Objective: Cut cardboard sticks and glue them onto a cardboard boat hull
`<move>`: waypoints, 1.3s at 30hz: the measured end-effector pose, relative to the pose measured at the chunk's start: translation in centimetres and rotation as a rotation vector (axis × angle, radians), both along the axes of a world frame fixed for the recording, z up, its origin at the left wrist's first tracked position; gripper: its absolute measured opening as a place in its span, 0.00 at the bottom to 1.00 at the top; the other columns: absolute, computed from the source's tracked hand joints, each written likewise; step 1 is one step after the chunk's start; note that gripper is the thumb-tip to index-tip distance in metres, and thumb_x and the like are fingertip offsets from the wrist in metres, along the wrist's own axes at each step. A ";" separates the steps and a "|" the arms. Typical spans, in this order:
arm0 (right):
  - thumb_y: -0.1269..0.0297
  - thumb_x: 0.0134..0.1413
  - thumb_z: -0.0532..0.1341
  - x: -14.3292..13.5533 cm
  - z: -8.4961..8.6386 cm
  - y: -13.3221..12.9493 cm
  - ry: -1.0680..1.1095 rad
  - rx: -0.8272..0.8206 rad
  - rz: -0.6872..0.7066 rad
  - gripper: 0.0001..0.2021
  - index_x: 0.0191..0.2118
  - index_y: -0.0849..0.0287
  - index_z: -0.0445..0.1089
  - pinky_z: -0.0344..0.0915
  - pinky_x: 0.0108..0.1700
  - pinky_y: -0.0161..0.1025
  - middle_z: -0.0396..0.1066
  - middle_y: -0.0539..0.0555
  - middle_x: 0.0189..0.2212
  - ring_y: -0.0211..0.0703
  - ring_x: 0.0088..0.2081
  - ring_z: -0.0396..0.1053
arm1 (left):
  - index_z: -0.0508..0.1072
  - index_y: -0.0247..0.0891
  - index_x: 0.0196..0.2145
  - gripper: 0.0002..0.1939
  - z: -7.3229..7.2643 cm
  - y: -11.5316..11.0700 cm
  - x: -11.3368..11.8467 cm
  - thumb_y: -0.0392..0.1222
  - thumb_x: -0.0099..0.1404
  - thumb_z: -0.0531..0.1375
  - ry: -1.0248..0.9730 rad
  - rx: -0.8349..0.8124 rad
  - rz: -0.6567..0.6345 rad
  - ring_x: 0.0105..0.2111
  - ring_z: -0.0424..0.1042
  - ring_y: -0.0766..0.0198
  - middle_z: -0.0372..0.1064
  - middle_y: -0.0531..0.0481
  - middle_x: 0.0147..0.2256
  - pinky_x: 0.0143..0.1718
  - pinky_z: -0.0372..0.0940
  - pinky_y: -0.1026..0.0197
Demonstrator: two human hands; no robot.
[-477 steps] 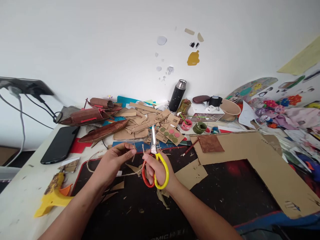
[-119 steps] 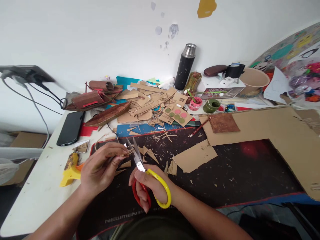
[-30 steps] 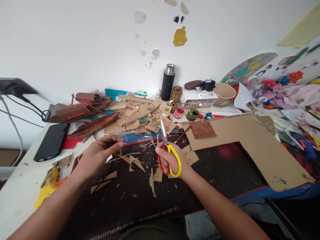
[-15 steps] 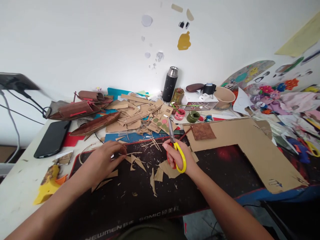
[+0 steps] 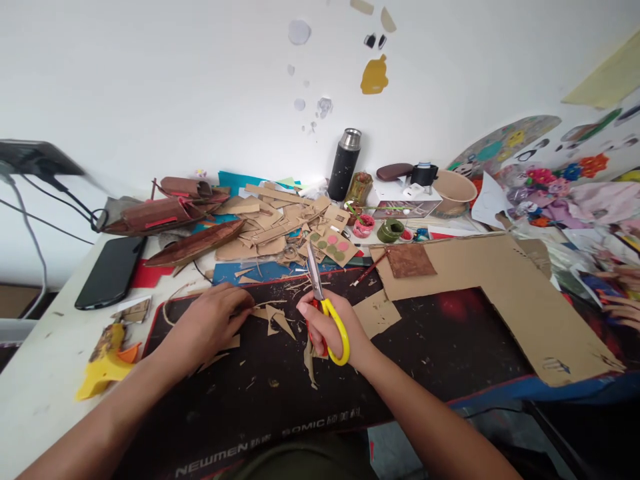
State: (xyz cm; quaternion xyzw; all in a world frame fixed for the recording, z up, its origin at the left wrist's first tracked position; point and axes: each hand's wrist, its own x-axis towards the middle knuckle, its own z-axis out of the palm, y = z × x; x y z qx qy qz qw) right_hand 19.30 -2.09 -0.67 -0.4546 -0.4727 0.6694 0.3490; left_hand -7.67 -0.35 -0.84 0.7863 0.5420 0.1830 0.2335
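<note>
My right hand point(image 5: 333, 327) holds scissors point(image 5: 335, 330) with yellow and red handles over the middle of the black mat point(image 5: 240, 413); the blades point up and away and look closed. To the left, my left hand point(image 5: 215, 320) rests low over the mat with its fingers curled together; what they hold, if anything, is too small to make out. Just right of its fingertips lie small cardboard scraps point(image 5: 281, 321) and a thin strip. A larger flat cardboard piece point(image 5: 377, 315) lies right of my right hand.
Behind the mat are a heap of cardboard scraps point(image 5: 270, 223), brown boat models point(image 5: 160, 213), a black flask point(image 5: 345, 163) and paint jars point(image 5: 390, 230). A phone point(image 5: 111, 272) and yellow glue gun point(image 5: 107, 360) lie left. Large cardboard point(image 5: 505, 287) lies right; another person's hand point(image 5: 625, 297) shows at the edge.
My right hand has moved left with the scissors, closer to my left hand, uncovering the larger cardboard piece. Another person's hand has appeared at the right edge. The view has shifted slightly.
</note>
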 end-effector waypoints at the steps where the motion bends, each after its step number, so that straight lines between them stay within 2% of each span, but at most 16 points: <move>1: 0.43 0.63 0.65 -0.2 0.0 0.0 0.005 -0.005 0.004 0.19 0.40 0.54 0.66 0.59 0.15 0.30 0.59 0.37 0.12 0.35 0.11 0.58 | 0.80 0.45 0.33 0.13 0.1 0.0 0.0 0.51 0.70 0.59 -0.018 -0.007 0.013 0.37 0.76 0.48 0.80 0.44 0.35 0.42 0.66 0.53; 5: 0.42 0.63 0.66 -0.9 -0.2 -0.1 0.016 -0.022 0.020 0.20 0.41 0.54 0.66 0.58 0.14 0.30 0.60 0.37 0.12 0.35 0.11 0.59 | 0.81 0.46 0.34 0.13 1.2 -0.2 0.0 0.56 0.68 0.63 -0.150 -0.026 0.162 0.36 0.77 0.51 0.81 0.46 0.35 0.41 0.67 0.56; 8: 0.41 0.61 0.66 -1.5 0.0 0.0 0.031 -0.046 0.026 0.21 0.41 0.54 0.67 0.58 0.14 0.30 0.60 0.37 0.13 0.35 0.11 0.59 | 0.81 0.47 0.33 0.16 2.7 -0.2 0.2 0.61 0.63 0.68 -0.299 -0.059 0.345 0.33 0.76 0.53 0.82 0.49 0.34 0.36 0.67 0.58; 10: 0.40 0.60 0.67 -2.1 0.1 0.2 0.057 -0.072 0.019 0.21 0.40 0.54 0.67 0.58 0.14 0.30 0.60 0.37 0.13 0.36 0.11 0.59 | 0.81 0.47 0.32 0.19 3.7 -0.2 0.6 0.65 0.59 0.71 -0.422 -0.115 0.400 0.31 0.75 0.53 0.81 0.49 0.32 0.34 0.67 0.58; 13: 0.41 0.59 0.67 -3.3 0.3 0.6 0.135 -0.088 0.005 0.21 0.40 0.54 0.67 0.58 0.13 0.31 0.60 0.37 0.13 0.36 0.11 0.60 | 0.81 0.46 0.30 0.22 4.6 -0.2 1.4 0.67 0.55 0.73 -0.549 -0.192 0.389 0.32 0.75 0.53 0.80 0.48 0.31 0.34 0.68 0.58; 15: 0.41 0.58 0.68 -4.0 0.2 0.9 0.178 -0.091 -0.015 0.21 0.40 0.54 0.67 0.57 0.13 0.30 0.60 0.37 0.13 0.36 0.11 0.60 | 0.82 0.46 0.30 0.22 4.6 -0.3 1.9 0.66 0.54 0.74 -0.578 -0.218 0.365 0.32 0.75 0.52 0.80 0.47 0.31 0.34 0.69 0.57; 20: 0.37 0.56 0.69 -5.3 0.0 1.4 0.258 -0.098 -0.082 0.25 0.41 0.54 0.66 0.56 0.13 0.30 0.60 0.36 0.13 0.35 0.10 0.59 | 0.82 0.45 0.31 0.20 3.7 -0.6 2.3 0.64 0.55 0.75 -0.635 -0.262 0.315 0.34 0.75 0.52 0.80 0.47 0.32 0.38 0.71 0.56; 24: 0.38 0.54 0.70 -5.7 0.0 1.6 0.298 -0.110 -0.105 0.25 0.39 0.54 0.65 0.55 0.12 0.30 0.59 0.36 0.12 0.35 0.10 0.59 | 0.83 0.44 0.33 0.19 3.0 -0.9 2.2 0.63 0.60 0.73 -0.604 -0.268 0.245 0.36 0.76 0.52 0.80 0.46 0.34 0.42 0.71 0.56; 28: 0.39 0.55 0.71 -5.8 0.1 1.6 0.306 -0.115 -0.115 0.24 0.38 0.54 0.65 0.56 0.13 0.30 0.59 0.36 0.12 0.34 0.10 0.58 | 0.82 0.44 0.32 0.18 3.1 -1.1 2.5 0.62 0.62 0.71 -0.554 -0.284 0.191 0.35 0.75 0.53 0.80 0.47 0.33 0.41 0.71 0.56; 31: 0.39 0.55 0.71 -5.7 0.2 1.4 0.306 -0.101 -0.071 0.24 0.37 0.54 0.64 0.57 0.14 0.31 0.58 0.37 0.12 0.35 0.10 0.59 | 0.82 0.44 0.32 0.19 3.2 -1.1 2.6 0.63 0.62 0.71 -0.573 -0.340 0.167 0.36 0.76 0.53 0.81 0.46 0.34 0.41 0.71 0.56; 33: 0.39 0.55 0.71 -5.5 0.4 1.3 0.301 -0.094 -0.017 0.24 0.36 0.54 0.65 0.57 0.14 0.31 0.58 0.37 0.13 0.35 0.11 0.59 | 0.83 0.43 0.33 0.19 3.3 -0.8 2.4 0.62 0.61 0.73 -0.635 -0.345 0.198 0.39 0.77 0.52 0.81 0.45 0.36 0.44 0.71 0.56; 35: 0.39 0.55 0.71 -5.3 0.7 1.1 0.290 -0.098 0.040 0.24 0.36 0.54 0.65 0.57 0.14 0.31 0.58 0.37 0.13 0.35 0.11 0.59 | 0.83 0.43 0.34 0.20 3.4 -0.5 2.1 0.62 0.57 0.75 -0.723 -0.334 0.283 0.41 0.78 0.51 0.82 0.45 0.38 0.46 0.72 0.55; 37: 0.39 0.55 0.71 -5.2 0.9 1.0 0.268 -0.110 0.100 0.24 0.36 0.54 0.64 0.56 0.14 0.31 0.58 0.37 0.13 0.35 0.11 0.60 | 0.82 0.42 0.33 0.21 3.5 -0.2 2.0 0.61 0.55 0.77 -0.798 -0.361 0.353 0.40 0.78 0.52 0.82 0.45 0.38 0.45 0.72 0.54; 39: 0.40 0.55 0.72 -5.2 1.1 0.9 0.245 -0.119 0.156 0.25 0.37 0.53 0.64 0.56 0.14 0.30 0.58 0.36 0.12 0.36 0.11 0.60 | 0.82 0.42 0.32 0.21 3.6 -0.1 2.2 0.60 0.53 0.79 -0.847 -0.429 0.365 0.37 0.78 0.53 0.82 0.46 0.36 0.44 0.73 0.54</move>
